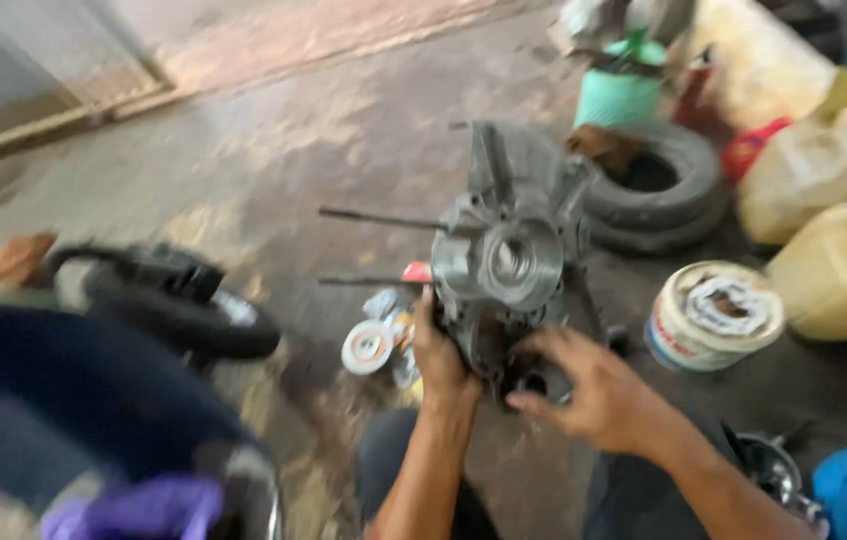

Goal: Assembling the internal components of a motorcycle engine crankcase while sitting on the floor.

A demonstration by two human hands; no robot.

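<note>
Down on the concrete floor (274,170) between my knees sits the engine crankcase (506,265), standing up on end with its long studs (379,217) poking out sideways. Left hand (441,352) is wrapped around its lower left edge, holding it steady. Right hand (594,392) is at the bottom of the case, fingers curled in toward the dark opening there; too blurry to say if I'm pinching anything. Case looks stripped bare, no cylinder on those studs, so I'd guess teardown is mostly done and the rest is all ahead. Just left of the case there's a small round disc (368,346) and some loose bits. Behind it lies a small tyre (656,185), and right of it an open tin (713,314) plus yellow jerrycans (839,270).
</note>
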